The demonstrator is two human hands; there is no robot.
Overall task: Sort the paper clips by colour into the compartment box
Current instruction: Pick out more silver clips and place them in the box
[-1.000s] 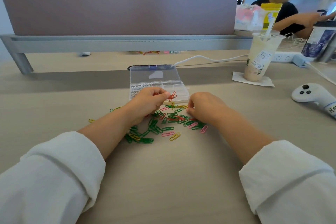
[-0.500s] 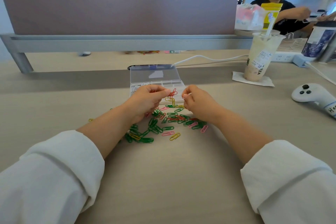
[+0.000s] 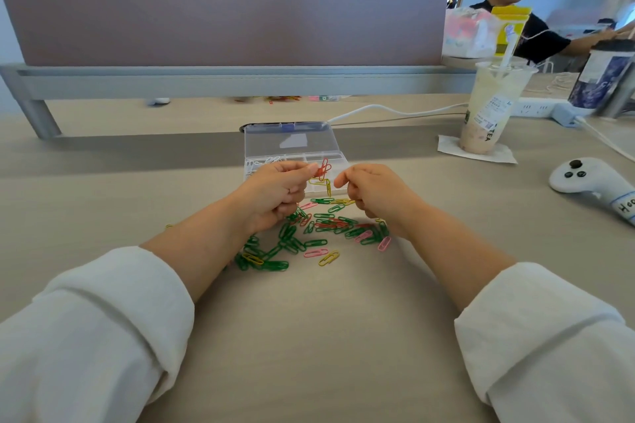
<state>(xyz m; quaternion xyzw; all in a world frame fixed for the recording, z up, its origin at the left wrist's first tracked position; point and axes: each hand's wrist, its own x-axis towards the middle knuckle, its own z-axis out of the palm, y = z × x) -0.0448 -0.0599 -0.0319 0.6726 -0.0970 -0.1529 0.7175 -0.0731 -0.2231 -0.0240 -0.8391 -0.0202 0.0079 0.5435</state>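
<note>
Raised off the pile [image 3: 319, 233], the right hand [image 3: 378, 192] is set beside red clips [image 3: 323, 168] pinched by the left hand [image 3: 275, 192], likely for untangling; right grip narrow, contents unclear.

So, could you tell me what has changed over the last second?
The right hand lifted off the loose pile and moved up toward the red clips; whether it holds anything is unclear. The left hand kept pinching those clips, with yellow clips dangling below. The compartment box and pile stayed put.
</note>
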